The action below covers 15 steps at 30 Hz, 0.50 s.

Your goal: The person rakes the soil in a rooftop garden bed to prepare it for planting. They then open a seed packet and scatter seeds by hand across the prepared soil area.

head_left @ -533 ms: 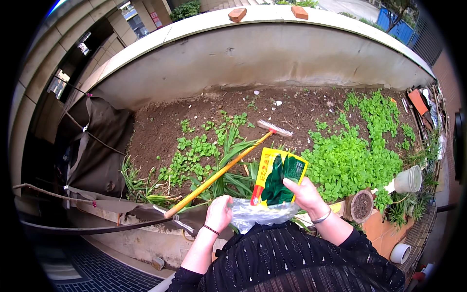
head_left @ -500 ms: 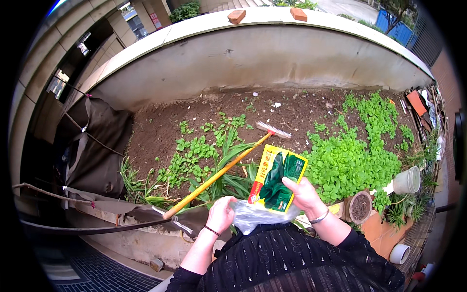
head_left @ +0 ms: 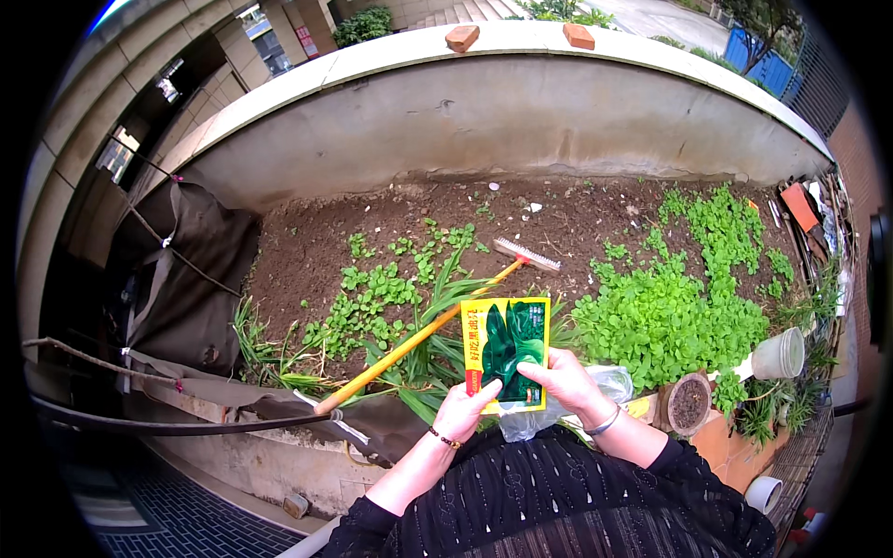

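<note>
A yellow-edged seed packet with dark green leafy vegetables pictured on it stands nearly upright in front of me. My left hand is closed on its lower left corner, thumb on the front. On the lower right edge, my right hand pinches it with the thumb across the picture. A crumpled clear plastic bag shows behind and under my right hand. Whether the fingers behind the packet also grip the bag is hidden. Just beyond the packet, a rake with a yellow handle lies slanting across the plants.
Dense green leafy plants grow at the right of the soil bed, smaller seedlings at its left. A round pot of soil and a pale bucket stand at right. Two bricks top the far wall.
The packet has turned more upright and shifted slightly left and down. My left hand has moved from the plastic bag onto the packet. The bag now bulges out on the right hand's side.
</note>
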Available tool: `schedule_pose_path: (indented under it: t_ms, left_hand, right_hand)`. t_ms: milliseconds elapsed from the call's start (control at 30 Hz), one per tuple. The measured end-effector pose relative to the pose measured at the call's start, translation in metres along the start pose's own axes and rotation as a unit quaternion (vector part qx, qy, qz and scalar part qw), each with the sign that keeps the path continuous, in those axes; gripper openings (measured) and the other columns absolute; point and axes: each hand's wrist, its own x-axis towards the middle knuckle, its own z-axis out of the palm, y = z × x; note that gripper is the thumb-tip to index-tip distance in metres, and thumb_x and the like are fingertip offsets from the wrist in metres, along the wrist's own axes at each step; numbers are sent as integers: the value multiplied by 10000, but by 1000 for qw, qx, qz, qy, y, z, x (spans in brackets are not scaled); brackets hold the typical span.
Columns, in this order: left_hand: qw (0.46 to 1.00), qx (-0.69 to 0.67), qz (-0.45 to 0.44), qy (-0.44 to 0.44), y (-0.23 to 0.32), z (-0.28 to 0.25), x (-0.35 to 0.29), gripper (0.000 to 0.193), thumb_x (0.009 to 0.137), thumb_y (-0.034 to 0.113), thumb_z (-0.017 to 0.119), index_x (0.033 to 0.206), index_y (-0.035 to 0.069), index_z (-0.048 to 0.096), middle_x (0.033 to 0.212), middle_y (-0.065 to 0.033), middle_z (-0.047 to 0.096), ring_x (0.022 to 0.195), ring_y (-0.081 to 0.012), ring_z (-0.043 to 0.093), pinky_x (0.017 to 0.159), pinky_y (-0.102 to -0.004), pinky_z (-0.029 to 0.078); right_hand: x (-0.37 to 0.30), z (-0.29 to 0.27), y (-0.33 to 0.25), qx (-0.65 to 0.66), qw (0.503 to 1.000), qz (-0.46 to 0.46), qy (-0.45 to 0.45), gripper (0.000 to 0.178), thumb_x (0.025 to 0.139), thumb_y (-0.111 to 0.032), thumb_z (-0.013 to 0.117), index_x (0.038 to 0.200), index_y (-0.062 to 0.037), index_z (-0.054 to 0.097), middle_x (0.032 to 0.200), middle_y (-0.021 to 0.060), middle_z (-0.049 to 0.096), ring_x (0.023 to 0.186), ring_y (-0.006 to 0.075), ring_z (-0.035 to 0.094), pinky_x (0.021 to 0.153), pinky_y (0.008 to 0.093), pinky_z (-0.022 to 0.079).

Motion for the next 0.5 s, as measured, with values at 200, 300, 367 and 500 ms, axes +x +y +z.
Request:
schedule_pose_path:
  t_ms: [200,300,367,500]
  left_hand:
    - [998,-54,-7,-16,2,2,0,242,867,158,549,1054,5,543,997,-37,589,891,-119,561,787,-276,458]
    - [990,-138,16,-19,15,0,5,250,877,150,528,1093,24,525,1038,-44,580,926,-126,555,819,-301,457]
    - [993,-99,62,-4,13,-5,12,235,879,138,525,1090,35,536,1045,-39,580,935,-131,556,825,-306,456]
    - [976,-156,146,38,10,-4,17,221,880,126,521,1086,48,544,1046,-30,582,938,-136,557,835,-309,451]
  right_hand:
    - [4,-12,10,-109,994,-21,-19,188,836,-112,581,992,-12,615,863,-16,621,772,40,537,705,223,458]
    - [7,-18,-3,-151,981,20,-117,195,842,-122,575,1001,-15,612,864,-28,616,774,44,532,719,231,452]
    - [9,-17,2,-114,986,17,-123,228,841,-145,583,1021,-7,598,887,-23,612,786,46,529,731,227,447]
    - [4,-11,6,-61,996,11,-61,295,819,-186,618,1043,3,585,890,-12,610,770,57,535,710,226,452]
